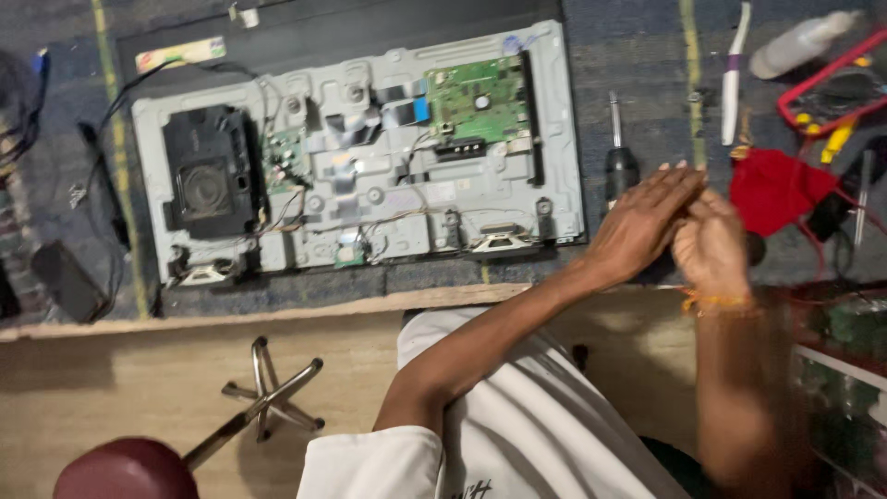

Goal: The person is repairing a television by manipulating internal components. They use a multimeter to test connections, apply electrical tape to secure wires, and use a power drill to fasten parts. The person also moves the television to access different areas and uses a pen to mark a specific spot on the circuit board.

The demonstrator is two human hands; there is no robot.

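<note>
My left hand (642,222) and my right hand (711,248) meet over the right part of the workbench, fingers touching each other. The left fingers lie stretched over the curled right fingers. Motion blur hides whether anything small sits between them. An orange thread band circles my right wrist. Just behind the hands lies a black-handled screwdriver (621,166), and a red cloth (776,189) sits right beside them. To the left lies an opened flat-panel set (564,120) with its grey metal chassis up, showing a green circuit board (476,97) and a black speaker (205,171).
A white and purple toothbrush (735,74), a white squeeze bottle (799,42) and a red-framed tool (832,88) lie at the back right. Black cables (106,157) trail at the left. A stool with a maroon seat (125,467) stands on the floor below the bench edge (277,310).
</note>
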